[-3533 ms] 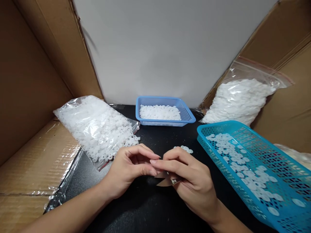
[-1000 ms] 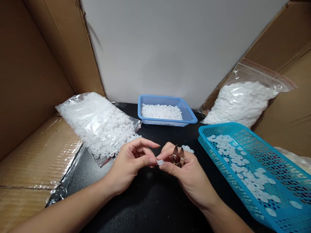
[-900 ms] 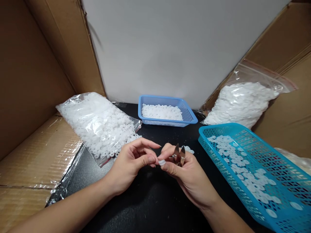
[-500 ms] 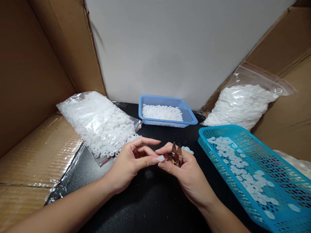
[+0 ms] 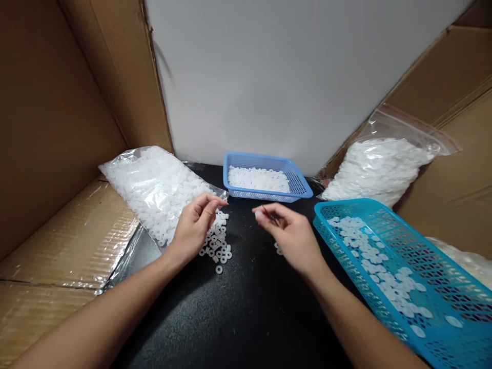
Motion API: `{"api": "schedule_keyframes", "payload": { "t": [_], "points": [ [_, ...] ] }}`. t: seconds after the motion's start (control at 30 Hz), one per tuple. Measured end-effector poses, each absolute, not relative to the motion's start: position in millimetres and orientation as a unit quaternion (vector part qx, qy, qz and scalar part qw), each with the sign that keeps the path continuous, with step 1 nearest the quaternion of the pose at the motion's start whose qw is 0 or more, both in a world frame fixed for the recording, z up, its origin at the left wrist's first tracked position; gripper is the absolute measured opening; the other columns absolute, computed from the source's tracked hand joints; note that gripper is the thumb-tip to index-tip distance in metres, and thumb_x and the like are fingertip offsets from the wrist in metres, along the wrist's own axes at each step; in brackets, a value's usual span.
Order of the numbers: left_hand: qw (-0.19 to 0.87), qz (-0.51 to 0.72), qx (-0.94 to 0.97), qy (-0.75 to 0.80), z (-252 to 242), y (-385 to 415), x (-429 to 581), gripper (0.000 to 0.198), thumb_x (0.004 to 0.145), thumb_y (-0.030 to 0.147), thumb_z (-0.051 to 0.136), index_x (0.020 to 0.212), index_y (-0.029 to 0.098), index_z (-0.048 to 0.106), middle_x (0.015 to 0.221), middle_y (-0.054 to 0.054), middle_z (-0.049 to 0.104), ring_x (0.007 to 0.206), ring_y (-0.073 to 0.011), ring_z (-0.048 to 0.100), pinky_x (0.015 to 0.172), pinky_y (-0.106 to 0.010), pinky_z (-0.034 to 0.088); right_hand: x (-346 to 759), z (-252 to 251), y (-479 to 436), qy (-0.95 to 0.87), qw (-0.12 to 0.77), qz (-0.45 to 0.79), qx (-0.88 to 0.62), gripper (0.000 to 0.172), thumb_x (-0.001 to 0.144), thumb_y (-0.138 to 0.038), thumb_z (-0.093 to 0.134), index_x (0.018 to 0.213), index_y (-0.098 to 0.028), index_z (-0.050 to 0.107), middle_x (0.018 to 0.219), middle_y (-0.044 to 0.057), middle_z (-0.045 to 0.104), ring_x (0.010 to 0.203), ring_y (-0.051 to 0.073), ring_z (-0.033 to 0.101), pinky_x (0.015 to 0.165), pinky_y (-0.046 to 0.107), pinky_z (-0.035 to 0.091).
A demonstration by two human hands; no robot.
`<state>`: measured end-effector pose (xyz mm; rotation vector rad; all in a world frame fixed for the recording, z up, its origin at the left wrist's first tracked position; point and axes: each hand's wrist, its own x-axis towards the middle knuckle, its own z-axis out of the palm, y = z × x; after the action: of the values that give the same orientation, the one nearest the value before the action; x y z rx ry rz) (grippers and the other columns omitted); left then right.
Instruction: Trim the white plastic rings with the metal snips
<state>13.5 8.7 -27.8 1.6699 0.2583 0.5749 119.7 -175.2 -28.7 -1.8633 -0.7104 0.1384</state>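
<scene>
My left hand hovers beside the pile of small white plastic rings, thumb and forefinger pinched together; what the fingertips hold, if anything, is too small to make out. Across from it, my right hand is closed round a pair of nippers, mostly hidden in the palm with only the thin dark jaws showing. A small white disc is pinched in the right thumb and forefinger. A few white pieces lie on the black table under this hand.
A clear bag of white rings lies at left. Behind stands a blue basket with white rings. At right are a turquoise basket holding white discs and a full clear bag. Cardboard walls the sides.
My hands have parted from where they met at the white disc. The left moved up and left, uncovering the ring pile; the right moved slightly up, keeping the nippers and a disc.
</scene>
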Motion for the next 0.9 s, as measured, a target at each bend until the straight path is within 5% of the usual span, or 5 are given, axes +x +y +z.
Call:
{"api": "schedule_keyframes", "payload": {
  "t": [0.1, 0.23, 0.43, 0.6, 0.9],
  "points": [
    [0.589, 0.279, 0.748, 0.123, -30.9, 25.0, 18.0, 0.037, 0.096, 0.054, 0.058, 0.085, 0.021, 0.069, 0.049, 0.008, 0.032, 0.045, -0.0120, 0.027, 0.046, -0.027, 0.020, 165.2, -19.0, -154.5, -0.263, 0.495, -0.029, -0.828, 0.022, 0.087, -0.042, 0.071, 0.091, -0.021, 0.078, 0.106, 0.012, 0.076, 0.102, 0.032, 0.067, 0.091, 0.045, 0.051],
    [0.531, 0.309, 0.781, 0.111, -29.7, 31.3, 17.9, 0.020, 0.095, 0.038, 0.064, 0.085, 0.021, 0.070, 0.052, 0.006, 0.043, 0.049, -0.0132, 0.036, 0.052, -0.028, 0.027, 213.9, -9.4, -129.6, -0.218, 0.429, -0.066, -0.874, 0.015, 0.091, -0.033, 0.072, 0.092, -0.018, 0.075, 0.112, 0.013, 0.074, 0.111, 0.030, 0.065, 0.100, 0.049, 0.048],
    [0.484, 0.340, 0.799, 0.104, -31.5, 35.1, 18.1, 0.016, 0.095, 0.014, 0.055, 0.095, 0.020, 0.070, 0.067, 0.002, 0.059, 0.064, -0.0159, 0.054, 0.064, -0.027, 0.039, 181.9, -23.4, -133.3, -0.298, 0.413, -0.024, -0.860, 0.017, 0.095, -0.033, 0.069, 0.099, -0.017, 0.073, 0.114, 0.008, 0.074, 0.107, 0.024, 0.068, 0.098, 0.046, 0.053],
    [0.478, 0.350, 0.796, 0.125, -38.6, 40.4, 22.6, 0.020, 0.096, 0.012, 0.050, 0.098, 0.019, 0.068, 0.071, 0.001, 0.061, 0.066, -0.0159, 0.055, 0.066, -0.028, 0.041, 102.6, -56.2, -154.4, -0.438, 0.427, 0.109, -0.783, 0.012, 0.085, -0.024, 0.070, 0.087, -0.023, 0.082, 0.088, 0.005, 0.078, 0.078, 0.020, 0.074, 0.074, 0.033, 0.059],
    [0.480, 0.345, 0.798, 0.113, -37.8, 34.8, 21.0, 0.019, 0.095, 0.014, 0.052, 0.098, 0.019, 0.070, 0.066, 0.003, 0.059, 0.059, -0.0141, 0.051, 0.061, -0.028, 0.038, 91.0, -77.2, -169.0, -0.445, 0.446, 0.104, -0.769, 0.009, 0.084, -0.026, 0.066, 0.082, -0.025, 0.075, 0.086, 0.006, 0.077, 0.079, 0.024, 0.070, 0.072, 0.035, 0.054]
  ]
}}
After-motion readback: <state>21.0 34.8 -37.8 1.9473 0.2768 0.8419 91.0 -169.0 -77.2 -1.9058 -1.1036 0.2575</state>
